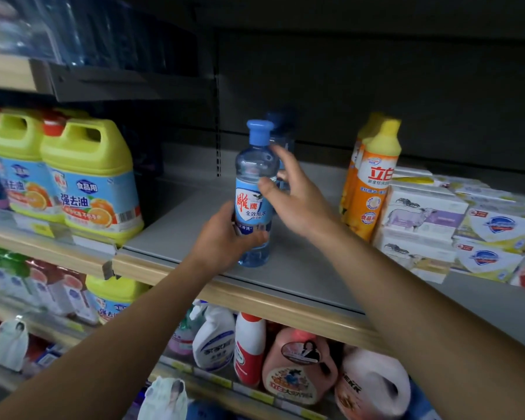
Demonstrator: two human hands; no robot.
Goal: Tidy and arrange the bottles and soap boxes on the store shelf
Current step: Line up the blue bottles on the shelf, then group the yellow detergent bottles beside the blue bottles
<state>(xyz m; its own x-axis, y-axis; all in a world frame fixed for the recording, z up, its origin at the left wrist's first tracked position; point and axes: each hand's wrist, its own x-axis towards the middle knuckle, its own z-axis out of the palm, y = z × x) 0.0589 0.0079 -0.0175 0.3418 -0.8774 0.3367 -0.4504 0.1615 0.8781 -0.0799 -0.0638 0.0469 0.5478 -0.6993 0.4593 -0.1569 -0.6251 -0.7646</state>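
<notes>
Right now I have the clear blue bottle (253, 192) standing upright on the grey shelf (300, 268), near its front edge, in the bare stretch between the yellow jugs (88, 177) on the left and the orange bottles (370, 177) on the right; my left hand (225, 237) is wrapped around its lower half, thumb across the bottom of the label, so that hand has a firm hold on it; my right hand (291, 195) is spread loose beside the bottle's upper body, its fingers (281, 156) reaching past the shoulder and gripping nothing that I can make out, though the thumb sits close against the label; a second blue-capped bottle (281, 137) stands just behind, partly hidden, and I cannot tell whether my fingertips touch it. The soap boxes (422, 219) sit stacked at the far right, touching the orange bottles. I judge the step in hand to be placing and squaring this bottle in its row; the next move calls for turning the label to face forward, lining it up with the bottle behind, then letting go gently so it does not tip off the front lip.
</notes>
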